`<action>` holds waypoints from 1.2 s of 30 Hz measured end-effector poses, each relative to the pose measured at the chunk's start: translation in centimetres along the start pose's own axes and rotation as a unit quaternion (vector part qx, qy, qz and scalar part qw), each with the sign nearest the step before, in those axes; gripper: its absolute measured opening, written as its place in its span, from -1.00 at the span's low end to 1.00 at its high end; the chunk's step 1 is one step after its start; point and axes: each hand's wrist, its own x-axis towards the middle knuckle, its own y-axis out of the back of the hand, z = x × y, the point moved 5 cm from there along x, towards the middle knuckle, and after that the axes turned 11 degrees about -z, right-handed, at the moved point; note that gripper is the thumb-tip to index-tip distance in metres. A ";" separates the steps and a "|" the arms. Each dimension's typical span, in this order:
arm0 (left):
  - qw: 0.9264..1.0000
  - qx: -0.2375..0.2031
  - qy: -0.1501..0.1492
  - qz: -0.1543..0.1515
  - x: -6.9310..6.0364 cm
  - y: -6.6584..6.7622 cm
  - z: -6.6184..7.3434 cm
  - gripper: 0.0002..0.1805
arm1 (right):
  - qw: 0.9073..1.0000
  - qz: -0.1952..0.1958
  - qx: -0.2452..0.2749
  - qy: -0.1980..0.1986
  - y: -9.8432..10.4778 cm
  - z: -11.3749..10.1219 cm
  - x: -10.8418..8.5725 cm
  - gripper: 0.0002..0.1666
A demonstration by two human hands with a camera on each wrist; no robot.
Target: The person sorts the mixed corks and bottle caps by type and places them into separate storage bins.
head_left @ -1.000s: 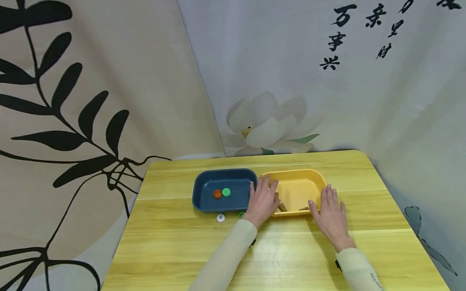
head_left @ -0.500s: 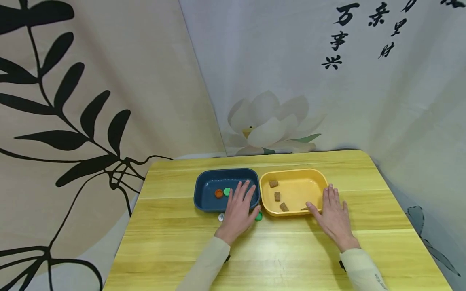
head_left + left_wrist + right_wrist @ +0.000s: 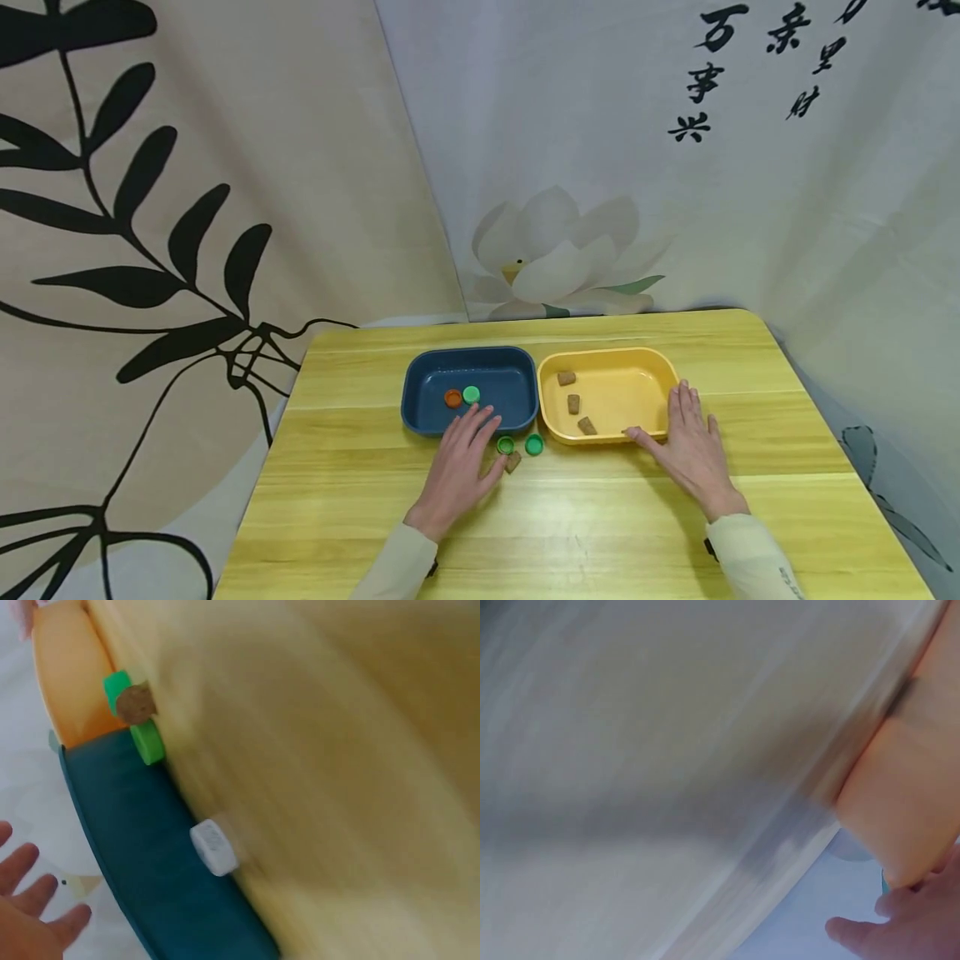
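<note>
My left hand hovers with spread fingers at the front edge of the blue tray, holding nothing. Inside that tray lie an orange cap and a green cap. Just in front of it on the table are two more green caps and a brown cork piece. A white cap shows in the left wrist view; in the head view the left hand hides it. My right hand rests, fingers straight, against the right front corner of the yellow tray. Several cork pieces lie in that tray.
Both trays stand side by side on a wooden table. Behind the table hang printed cloths, one with a lotus and dark characters, another with black leaves. The right wrist view is blurred.
My left hand has moved from the yellow tray leftward and nearer to me, uncovering cork pieces and green caps. The right hand has stayed at the yellow tray's corner.
</note>
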 end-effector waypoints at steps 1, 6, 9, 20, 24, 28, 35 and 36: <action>1.000 0.001 -0.004 -0.004 -0.3 0.0 0.0 -0.40 | 1.000 0.001 0.001 -0.001 0.0 -0.1 0.0 0.34; 0.999 0.008 -0.026 -0.033 -1.6 -0.4 0.1 -0.41 | 1.000 0.000 0.008 -0.004 -0.1 -0.4 0.3 0.34; 0.998 0.013 -0.041 -0.051 -2.1 -0.9 0.4 -0.42 | 1.000 0.003 0.008 -0.006 -0.1 -0.4 0.3 0.35; 0.983 0.060 -0.076 -0.153 -2.0 -2.7 1.8 -0.40 | 1.000 0.006 0.006 -0.003 -0.2 -0.4 0.4 0.35; 0.975 0.085 -0.078 -0.189 -1.8 -3.3 2.0 -0.40 | 1.000 0.003 0.007 -0.003 -0.4 -0.4 0.5 0.36; 0.972 0.096 -0.071 -0.204 -1.4 -3.6 2.3 -0.45 | 1.000 0.002 0.009 -0.004 -0.4 -0.4 0.5 0.35; 0.967 0.111 -0.052 -0.223 -0.5 -4.7 2.6 -0.57 | 1.000 0.000 0.013 -0.007 -0.4 -0.4 0.6 0.35; 0.967 0.112 -0.052 -0.223 -0.4 -4.8 2.6 -0.59 | 1.000 -0.001 0.014 -0.008 -0.4 -0.4 0.6 0.36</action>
